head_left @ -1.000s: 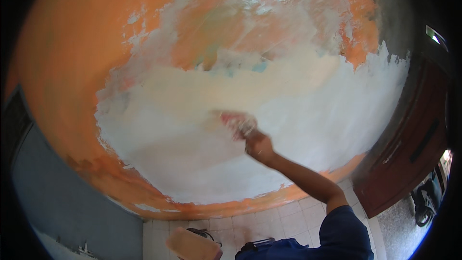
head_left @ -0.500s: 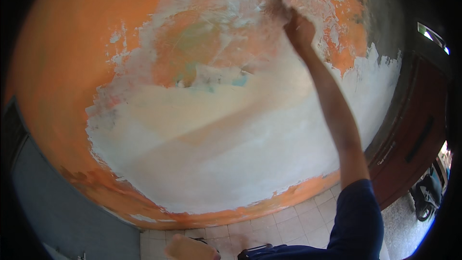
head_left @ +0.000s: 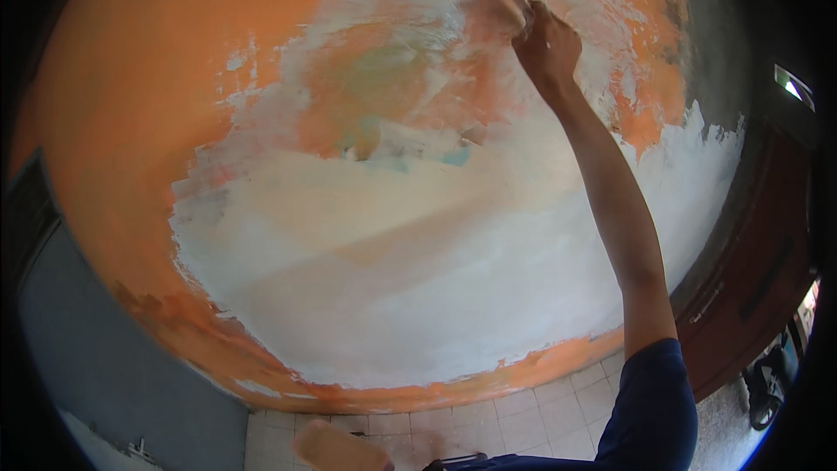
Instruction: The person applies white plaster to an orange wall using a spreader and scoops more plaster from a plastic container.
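Note:
My right hand (head_left: 551, 45) is raised high against the wall, its fingers closed round a putty knife (head_left: 516, 7). The blade is blurred and lies on or close to the wall, at the top of a whitish filler patch (head_left: 392, 314). Bare orange, greenish and pinkish areas show through beside the hand. Low in the view, a blurred tan slab (head_left: 342, 447) hangs over the floor. I cannot make out my left hand near it.
Orange paint (head_left: 113, 139) surrounds the patch. A grey panel (head_left: 131, 340) stands at the left. Pale floor tiles (head_left: 523, 419) run along the wall's foot. To the right are a dark red door (head_left: 741, 270) and part of a motorcycle (head_left: 765, 392).
The wall appears shifted to the right in the view. My right hand keeps the putty knife near the patch's top, with the blade now turned more to the left.

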The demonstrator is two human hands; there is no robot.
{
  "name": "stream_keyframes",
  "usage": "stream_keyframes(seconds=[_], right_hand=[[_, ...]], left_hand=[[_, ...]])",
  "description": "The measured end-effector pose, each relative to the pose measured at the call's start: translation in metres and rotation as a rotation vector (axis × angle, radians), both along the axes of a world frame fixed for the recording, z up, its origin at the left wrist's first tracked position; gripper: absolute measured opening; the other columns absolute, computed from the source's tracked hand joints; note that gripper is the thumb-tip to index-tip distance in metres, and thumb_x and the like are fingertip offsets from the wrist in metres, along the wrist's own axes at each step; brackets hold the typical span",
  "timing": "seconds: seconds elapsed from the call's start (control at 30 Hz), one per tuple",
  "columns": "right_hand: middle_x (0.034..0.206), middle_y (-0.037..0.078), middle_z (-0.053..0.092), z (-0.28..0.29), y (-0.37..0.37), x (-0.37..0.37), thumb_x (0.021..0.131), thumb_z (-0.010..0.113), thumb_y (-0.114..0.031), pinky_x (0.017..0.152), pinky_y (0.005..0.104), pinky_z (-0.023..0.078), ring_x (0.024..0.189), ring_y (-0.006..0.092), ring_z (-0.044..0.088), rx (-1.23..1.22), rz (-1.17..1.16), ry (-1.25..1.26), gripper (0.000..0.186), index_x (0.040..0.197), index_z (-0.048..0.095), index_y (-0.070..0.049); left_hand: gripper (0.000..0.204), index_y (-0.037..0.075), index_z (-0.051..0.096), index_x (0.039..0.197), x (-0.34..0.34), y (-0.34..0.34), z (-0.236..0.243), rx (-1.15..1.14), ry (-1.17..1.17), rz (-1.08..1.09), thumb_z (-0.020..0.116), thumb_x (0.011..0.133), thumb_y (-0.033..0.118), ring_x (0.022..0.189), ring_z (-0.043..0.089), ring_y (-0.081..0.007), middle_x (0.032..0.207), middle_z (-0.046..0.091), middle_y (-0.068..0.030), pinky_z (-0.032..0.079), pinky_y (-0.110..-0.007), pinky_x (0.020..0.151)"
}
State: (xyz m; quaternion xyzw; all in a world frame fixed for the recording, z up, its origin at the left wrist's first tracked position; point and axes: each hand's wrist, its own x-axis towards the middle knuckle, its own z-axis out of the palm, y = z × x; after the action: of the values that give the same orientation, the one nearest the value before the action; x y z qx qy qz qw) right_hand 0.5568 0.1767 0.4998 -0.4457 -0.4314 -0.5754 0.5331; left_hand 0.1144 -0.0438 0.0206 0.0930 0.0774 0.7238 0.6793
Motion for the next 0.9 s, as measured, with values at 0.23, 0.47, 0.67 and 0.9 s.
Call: stream_keyframes(seconds=[0.23, 0.47, 0.67, 0.9], right_hand=[[0.091, 0.015, 0.061, -0.090, 0.066, -0.093, 0.068, 0.058, -0.012, 0.065, 0.0390, 0.051, 0.079, 0.0279, 0.061, -0.270, -0.176, -0.219, 0.047, 0.114, 0.052, -0.001], [0.085, 0.017, 0.062, -0.124, 0.044, -0.136, 0.062, 0.060, -0.008, 0.066, 0.0387, 0.051, 0.077, 0.0301, 0.061, -0.604, 0.262, -0.095, 0.041, 0.103, 0.056, -0.005], [0.068, 0.016, 0.061, 0.011, 0.020, -0.069, 0.066, 0.058, -0.008, 0.050, 0.0404, 0.047, 0.057, 0.0327, 0.059, -0.073, 0.048, -0.122, 0.021, 0.086, 0.056, -0.005], [0.089, 0.018, 0.060, -0.093, 0.093, -0.164, 0.070, 0.054, -0.010, 0.068, 0.0412, 0.050, 0.084, 0.0307, 0.060, -0.315, -0.052, -0.351, 0.041, 0.109, 0.051, 0.002]], left_hand=[[0.066, 0.012, 0.031, 0.138, -0.014, 0.002, -0.008, 0.008, 0.012, 0.055, 0.040, 0.087, 0.054, 0.120, 0.039, -0.0364, 0.134, 0.040, -0.0148, 0.033, -0.056, 0.096], [0.066, 0.012, 0.030, 0.138, -0.011, 0.008, -0.008, 0.042, 0.118, 0.064, 0.039, 0.088, 0.054, 0.120, 0.039, -0.0370, 0.135, 0.039, -0.0151, 0.034, -0.056, 0.095], [0.065, 0.012, 0.028, 0.139, -0.010, 0.006, 0.006, 0.132, -0.159, -0.116, 0.037, 0.089, 0.053, 0.121, 0.039, -0.0356, 0.137, 0.037, -0.0142, 0.034, -0.055, 0.097], [0.068, 0.012, 0.030, 0.138, -0.017, 0.011, -0.017, 0.083, -0.055, -0.037, 0.038, 0.087, 0.056, 0.121, 0.039, -0.0357, 0.136, 0.037, -0.0144, 0.034, -0.056, 0.096]])
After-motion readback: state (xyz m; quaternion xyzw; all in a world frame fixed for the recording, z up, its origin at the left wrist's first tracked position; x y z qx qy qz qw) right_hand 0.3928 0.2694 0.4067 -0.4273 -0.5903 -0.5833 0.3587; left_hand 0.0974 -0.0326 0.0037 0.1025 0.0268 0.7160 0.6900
